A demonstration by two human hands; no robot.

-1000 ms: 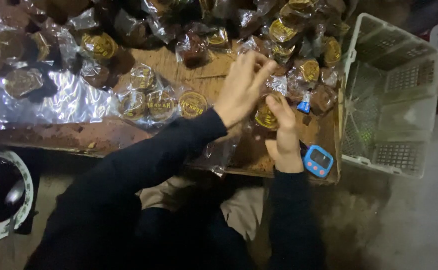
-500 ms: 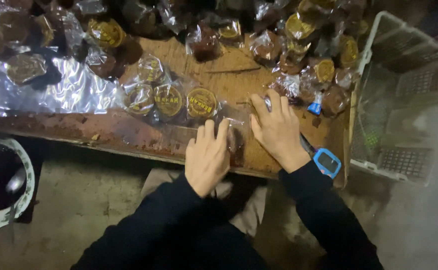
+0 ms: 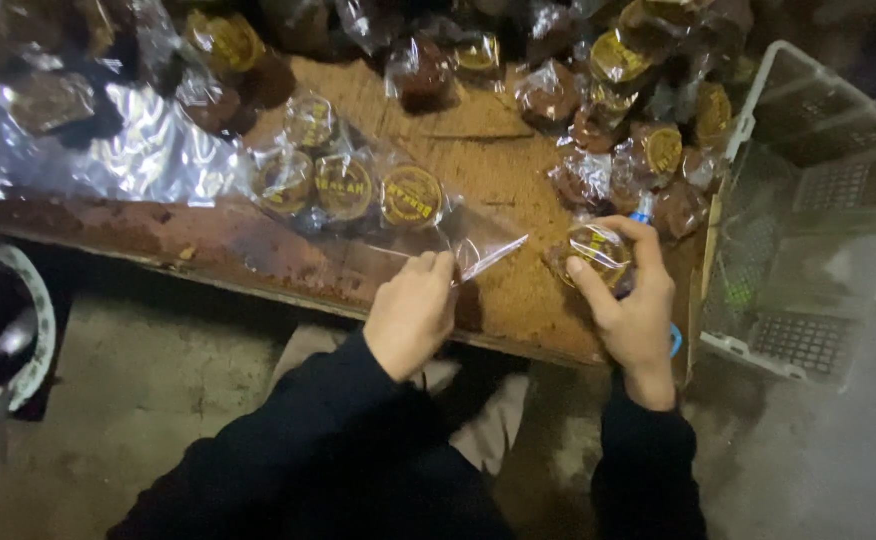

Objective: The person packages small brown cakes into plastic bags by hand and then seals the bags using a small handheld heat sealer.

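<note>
The long clear bag (image 3: pixel 378 205), three cakes inside, was laid slantwise across the table (image 3: pixel 518 290), its open end pinched by the left hand (image 3: pixel 413 315), while a wrapped cake (image 3: pixel 596 252), just rightward, was grasped by the right hand (image 3: pixel 633 300).

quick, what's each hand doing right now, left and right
Left hand: closed, fingers pinching the open end of the clear plastic bag holding round wrapped cakes.
Right hand: closed around one wrapped round cake.
</note>
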